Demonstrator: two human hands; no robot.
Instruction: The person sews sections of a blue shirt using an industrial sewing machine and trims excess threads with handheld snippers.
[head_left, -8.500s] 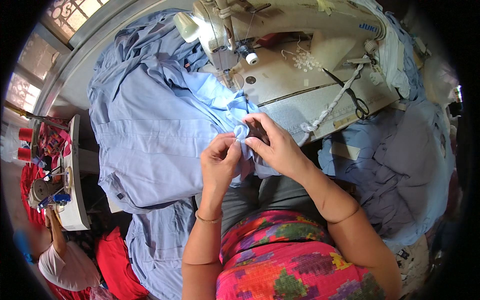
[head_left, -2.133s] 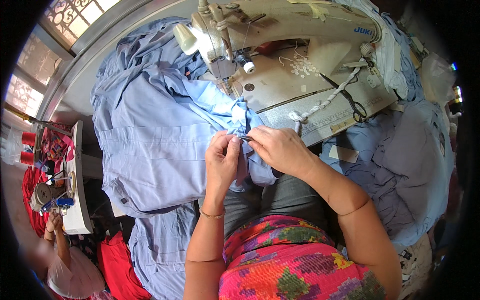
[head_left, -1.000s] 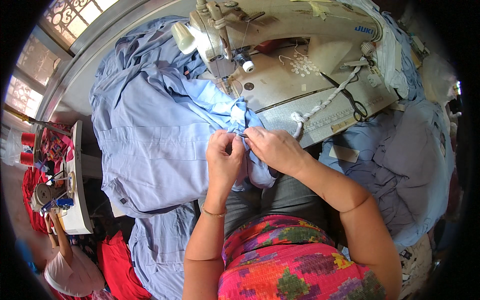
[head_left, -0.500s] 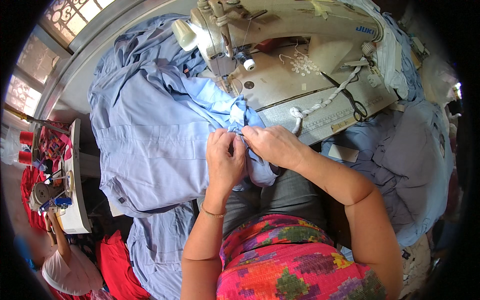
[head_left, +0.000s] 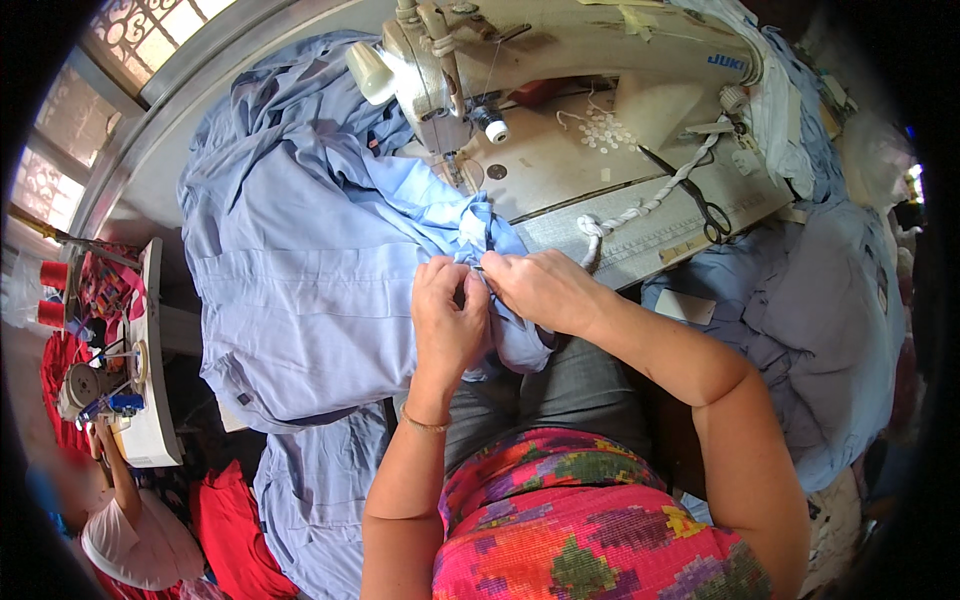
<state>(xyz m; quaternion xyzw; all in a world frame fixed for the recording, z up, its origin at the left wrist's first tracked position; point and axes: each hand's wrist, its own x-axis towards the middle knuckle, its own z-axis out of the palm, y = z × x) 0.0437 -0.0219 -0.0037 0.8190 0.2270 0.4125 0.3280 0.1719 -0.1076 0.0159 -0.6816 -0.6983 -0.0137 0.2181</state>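
A large light-blue shirt [head_left: 300, 290] is spread across the sewing table, its gathered edge bunched in front of me. My left hand [head_left: 450, 312] is closed, pinching the edge of this cloth between thumb and fingers. Right beside it, my right hand [head_left: 535, 288] is closed too, its fingertips meeting the left ones at the cloth. A tiny dark, metallic-looking tip shows at the right fingertips; it is too small to name. Beyond both hands stands a sewing machine [head_left: 570, 50], with part of the cloth lying close to its needle area.
Black scissors [head_left: 712, 212], a braided white cord [head_left: 640, 211] and a scatter of small white buttons [head_left: 605, 130] lie on the machine bed. More blue-grey garments [head_left: 810, 320] are heaped at the right, with a white card [head_left: 685, 306]. At far left, another person [head_left: 140, 535] works at a second machine.
Hardly anything differs. Both hands stay pinched together at the same spot on the cloth, with only a very slight shift.
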